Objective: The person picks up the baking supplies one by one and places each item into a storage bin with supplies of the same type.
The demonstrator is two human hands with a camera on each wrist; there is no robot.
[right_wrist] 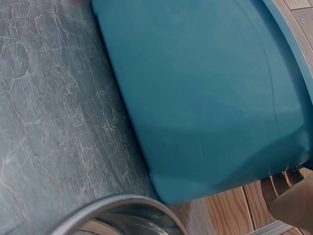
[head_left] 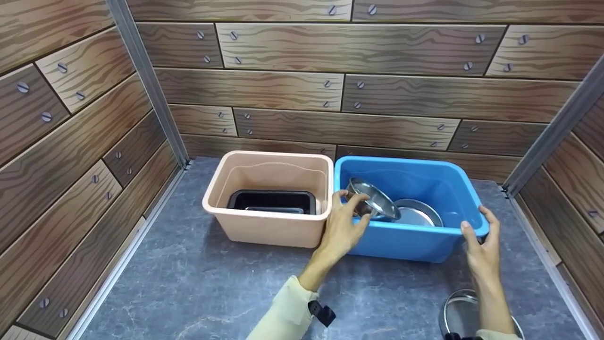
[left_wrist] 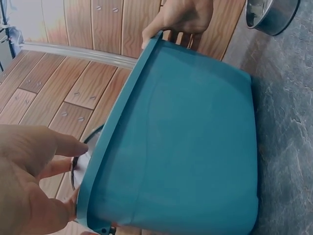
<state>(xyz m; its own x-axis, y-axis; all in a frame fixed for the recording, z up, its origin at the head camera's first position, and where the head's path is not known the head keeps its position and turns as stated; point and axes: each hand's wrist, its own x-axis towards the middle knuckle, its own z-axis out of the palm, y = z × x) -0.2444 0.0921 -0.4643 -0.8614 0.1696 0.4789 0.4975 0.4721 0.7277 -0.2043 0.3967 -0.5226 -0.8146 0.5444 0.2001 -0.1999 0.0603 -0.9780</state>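
My left hand (head_left: pixel 340 231) pinches a shiny round metal pan (head_left: pixel 380 203) at the left end of the blue plastic tub (head_left: pixel 401 243). The pan is tilted, its lower edge overlapping a second round pan (head_left: pixel 415 217) on the tub's floor. From the left wrist, only a sliver of the held pan (left_wrist: pixel 80 169) shows past the tub's rim, beside my fingers. My right hand (head_left: pixel 486 252) grips the tub's front right corner, thumb over the rim. In the right wrist view, the curled fingers of that hand (right_wrist: pixel 288 200) lie against the tub's end wall.
A beige tub (head_left: pixel 273 231) stands left of the blue one, with a black rectangular pan (head_left: pixel 283 199) inside. Another round metal pan (head_left: pixel 458 314) sits on the grey floor, partly hidden by my right forearm. Wood-plank-patterned walls (head_left: pixel 368 47) enclose the back and sides.
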